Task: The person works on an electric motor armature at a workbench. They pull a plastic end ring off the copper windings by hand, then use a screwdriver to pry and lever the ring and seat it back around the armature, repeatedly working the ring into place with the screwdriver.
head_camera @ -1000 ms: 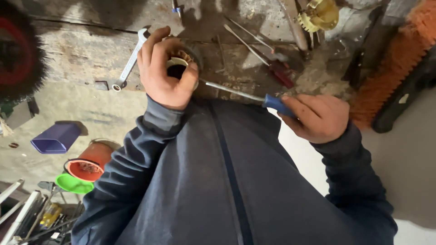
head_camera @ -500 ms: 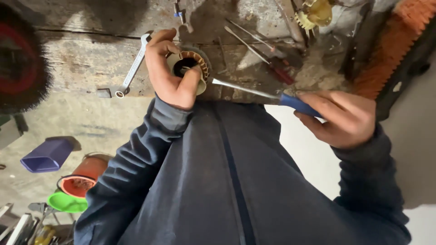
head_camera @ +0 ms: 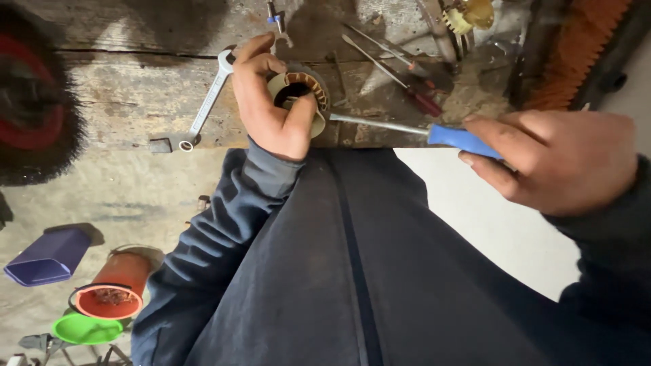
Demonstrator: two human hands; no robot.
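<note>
The left hand (head_camera: 271, 108) is wrapped around a round motor stator (head_camera: 302, 95), a pale ring with copper-coloured windings showing around its dark bore; the thumb presses on the near rim and the fingers (head_camera: 254, 51) curl over the far side, grasping it firmly. The stator sits at the near edge of the worn wooden surface (head_camera: 122, 102), just above the person's dark blue jacket. The right hand (head_camera: 563, 159) is clenched around the blue handle of a screwdriver (head_camera: 407, 129), whose metal shaft runs leftward to the stator, the tip at its right side beside the thumb; whether the tip touches the windings cannot be told. Just left of the stator a combination wrench (head_camera: 207, 102) lies slanted on the surface, its open end hidden behind the left hand's fingers. Right of the stator and farther back lie a red-handled screwdriver (head_camera: 407, 85) and other thin tools. Far right of the stator an orange brush (head_camera: 576, 47) leans. Well below and left of the stator, on the floor, stand an orange pot (head_camera: 112, 291), a green dish (head_camera: 87, 329) and a purple container (head_camera: 47, 256).
</note>
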